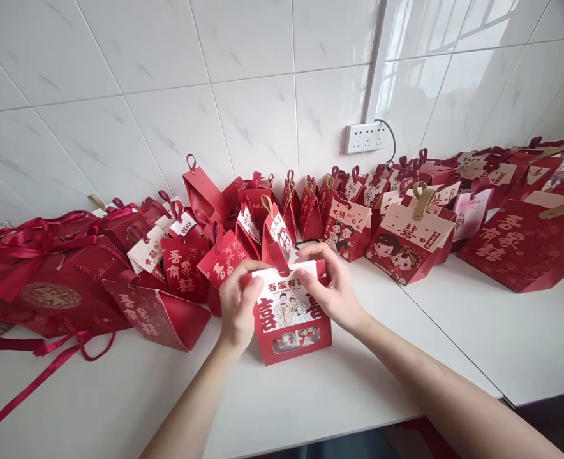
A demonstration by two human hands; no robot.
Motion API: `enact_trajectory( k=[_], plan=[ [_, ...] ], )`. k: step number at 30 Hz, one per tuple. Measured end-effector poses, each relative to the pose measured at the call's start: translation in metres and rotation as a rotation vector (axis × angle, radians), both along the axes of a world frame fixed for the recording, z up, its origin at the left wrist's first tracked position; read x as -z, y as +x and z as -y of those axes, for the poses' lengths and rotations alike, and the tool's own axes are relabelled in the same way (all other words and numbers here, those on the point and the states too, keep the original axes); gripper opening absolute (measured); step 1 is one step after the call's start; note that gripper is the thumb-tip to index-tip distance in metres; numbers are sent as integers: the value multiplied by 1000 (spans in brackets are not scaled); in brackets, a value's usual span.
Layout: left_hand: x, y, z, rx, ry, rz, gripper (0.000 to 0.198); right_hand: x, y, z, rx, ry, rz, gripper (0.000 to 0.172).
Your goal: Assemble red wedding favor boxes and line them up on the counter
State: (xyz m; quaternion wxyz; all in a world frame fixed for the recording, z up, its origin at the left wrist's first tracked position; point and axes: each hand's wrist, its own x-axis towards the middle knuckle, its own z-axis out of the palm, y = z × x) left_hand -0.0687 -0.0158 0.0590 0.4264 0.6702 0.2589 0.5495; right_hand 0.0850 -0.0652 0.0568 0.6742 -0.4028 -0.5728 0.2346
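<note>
gripping the red-and-white gift box [289,315] upright at near middle of the counter [272,414], with left grip [238,303] and right grip [337,287] closed on its upper sides; beyond, left to right, more red boxes [311,213]; far back, a white socket panel [365,138] on the tiled wall [248,115].

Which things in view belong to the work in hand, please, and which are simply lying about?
Belonging:
- red box with a window
- left hand and right hand, both holding it

Apparently just lying about, all untouched:
- large ribbon-tied box, left
- cartoon-couple box
- wide red box, far right
</note>
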Motion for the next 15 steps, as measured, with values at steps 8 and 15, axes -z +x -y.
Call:
enact_trajectory(
  k=[8, 15],
  plan=[
    [3, 12, -1, 105, -229, -76, 43, 0, 14, -12, 138, -193, -301, 32],
    [7, 14, -3, 193, -333, -243, 65, 2, 27, -23, 280, -154, -460, 29]
  ],
)
